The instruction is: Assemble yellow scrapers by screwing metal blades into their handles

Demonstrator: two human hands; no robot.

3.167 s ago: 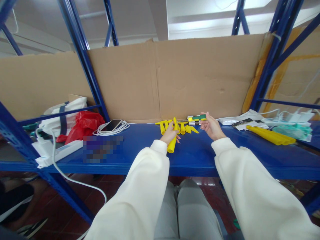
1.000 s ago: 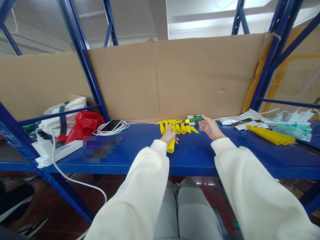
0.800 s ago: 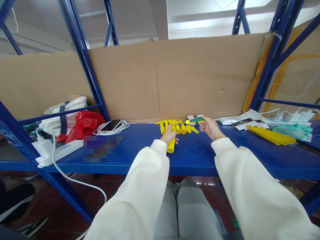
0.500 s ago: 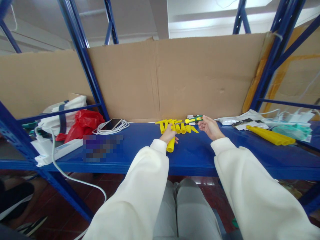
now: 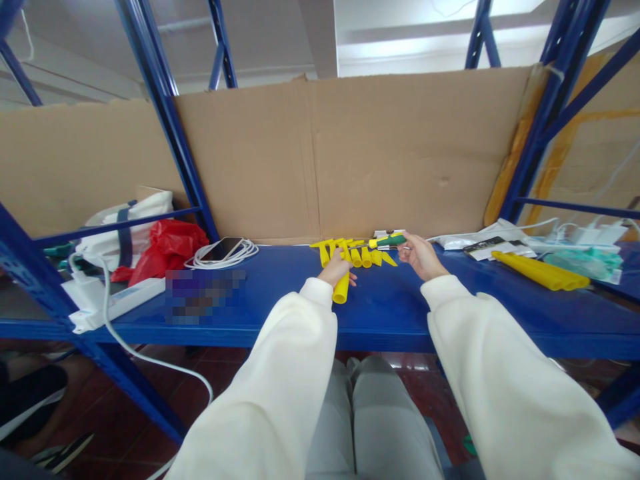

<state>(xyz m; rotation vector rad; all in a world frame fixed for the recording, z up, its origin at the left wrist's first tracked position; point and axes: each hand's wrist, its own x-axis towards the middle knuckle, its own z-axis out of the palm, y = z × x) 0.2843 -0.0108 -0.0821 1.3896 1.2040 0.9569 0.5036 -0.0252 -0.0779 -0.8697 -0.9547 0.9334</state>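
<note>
My left hand is closed round a yellow plastic tube, whose open round end points toward me. My right hand grips the end of a screwdriver with a green and yellow handle. Its shaft points left, toward the upper part of the tube; whether the tip touches it is too small to tell. Just behind and to the right of my left hand, several yellow tube pieces lie in a row on the blue shelf, with a pointed yellow piece at the right end.
Long yellow tubes lie at the right near a white packet. On the left are a phone with a coiled white cable, a red plastic bag and a white power strip. A cardboard sheet stands behind.
The screwdriver has turned slightly in my right hand, so its handle shows more green and sits a little lower on the left. My left hand and the tube hold nearly still.
</note>
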